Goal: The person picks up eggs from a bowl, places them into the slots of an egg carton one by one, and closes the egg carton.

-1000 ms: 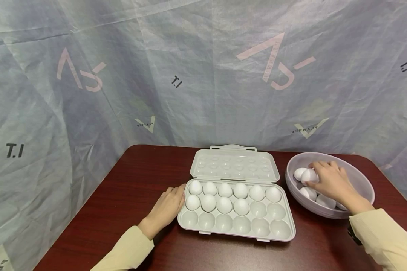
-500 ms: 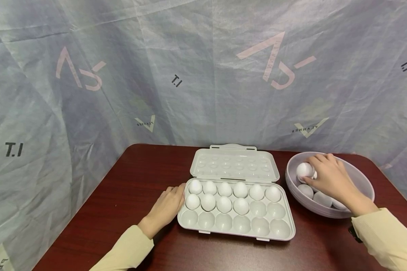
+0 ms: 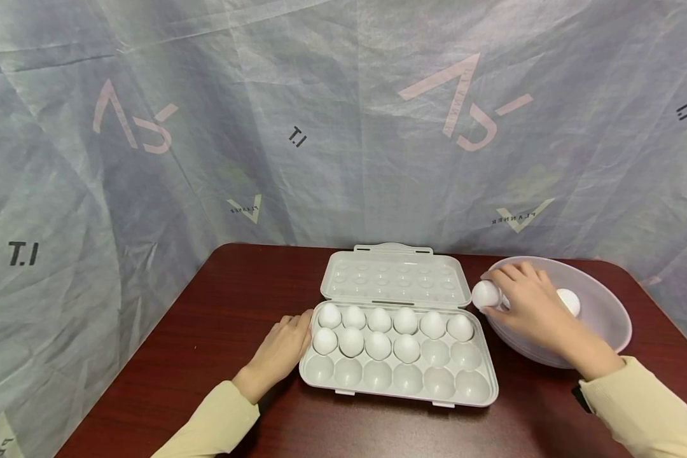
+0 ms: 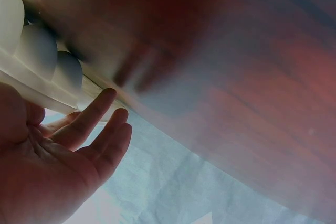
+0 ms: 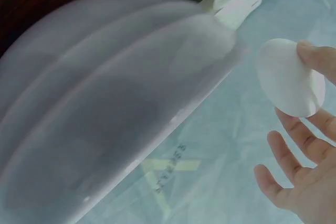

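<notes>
My right hand (image 3: 529, 308) pinches a white egg (image 3: 485, 296) between thumb and fingertips, over the left rim of the pale lilac bowl (image 3: 603, 305). In the right wrist view the egg (image 5: 283, 80) is clear of the bowl's side (image 5: 105, 108). Another egg (image 3: 569, 301) shows inside the bowl behind the hand. My left hand (image 3: 283, 346) rests against the left side of the white egg carton (image 3: 397, 395). The left wrist view shows its fingers (image 4: 84, 121) extended loosely beside the carton edge. Eggs (image 3: 379, 346) sit in the back row and much of the middle row; the front row shows bare cups.
The carton's lid (image 3: 395, 280) lies folded back behind it, dimpled side up. A dark red wooden table (image 3: 229, 292) carries everything. Behind the table's far edge hangs a grey printed sheet (image 3: 320, 159), which also covers the left side.
My right hand has lifted the egg out of the bowl's interior and carried it left to the rim, toward the carton. The left hand and carton have stayed put.
</notes>
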`<act>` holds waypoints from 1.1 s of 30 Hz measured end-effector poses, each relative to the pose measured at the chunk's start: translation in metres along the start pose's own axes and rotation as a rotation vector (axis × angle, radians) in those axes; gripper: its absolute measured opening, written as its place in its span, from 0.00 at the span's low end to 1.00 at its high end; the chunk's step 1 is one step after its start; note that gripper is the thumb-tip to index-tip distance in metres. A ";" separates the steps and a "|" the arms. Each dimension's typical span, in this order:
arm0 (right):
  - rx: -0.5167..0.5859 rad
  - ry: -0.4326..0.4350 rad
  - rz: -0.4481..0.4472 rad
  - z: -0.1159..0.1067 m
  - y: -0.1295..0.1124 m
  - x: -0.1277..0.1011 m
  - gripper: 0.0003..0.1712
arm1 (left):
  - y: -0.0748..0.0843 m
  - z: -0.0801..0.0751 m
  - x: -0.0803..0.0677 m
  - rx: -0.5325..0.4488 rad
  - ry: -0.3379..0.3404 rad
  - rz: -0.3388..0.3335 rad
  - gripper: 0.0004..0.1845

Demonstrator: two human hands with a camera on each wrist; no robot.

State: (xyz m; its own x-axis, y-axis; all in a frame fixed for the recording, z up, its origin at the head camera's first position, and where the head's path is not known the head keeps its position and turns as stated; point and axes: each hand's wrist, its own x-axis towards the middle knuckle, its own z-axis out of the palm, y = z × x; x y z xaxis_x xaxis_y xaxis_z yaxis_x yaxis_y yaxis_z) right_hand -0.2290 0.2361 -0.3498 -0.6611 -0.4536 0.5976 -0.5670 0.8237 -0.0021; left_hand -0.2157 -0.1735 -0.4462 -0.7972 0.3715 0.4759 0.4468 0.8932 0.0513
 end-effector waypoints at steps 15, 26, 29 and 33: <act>0.013 -0.023 -0.148 0.019 -0.033 -0.009 0.29 | 0.000 0.000 0.000 -0.001 -0.002 -0.007 0.14; 0.023 -0.037 -0.222 0.034 -0.048 -0.018 0.28 | 0.000 0.000 0.000 -0.001 -0.001 -0.005 0.13; 0.014 -0.038 -0.235 0.038 -0.050 -0.020 0.28 | 0.000 0.000 0.000 0.001 -0.001 -0.004 0.13; 0.012 -0.048 -0.242 0.044 -0.053 -0.021 0.28 | 0.000 0.000 -0.001 0.003 0.000 -0.002 0.13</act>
State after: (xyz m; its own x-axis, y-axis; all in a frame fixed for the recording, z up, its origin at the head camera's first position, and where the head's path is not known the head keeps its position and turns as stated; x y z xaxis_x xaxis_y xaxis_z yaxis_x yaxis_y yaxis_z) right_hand -0.2064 0.1869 -0.3976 -0.5280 -0.6529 0.5431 -0.7171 0.6853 0.1267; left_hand -0.2150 -0.1737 -0.4467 -0.7984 0.3697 0.4753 0.4440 0.8946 0.0499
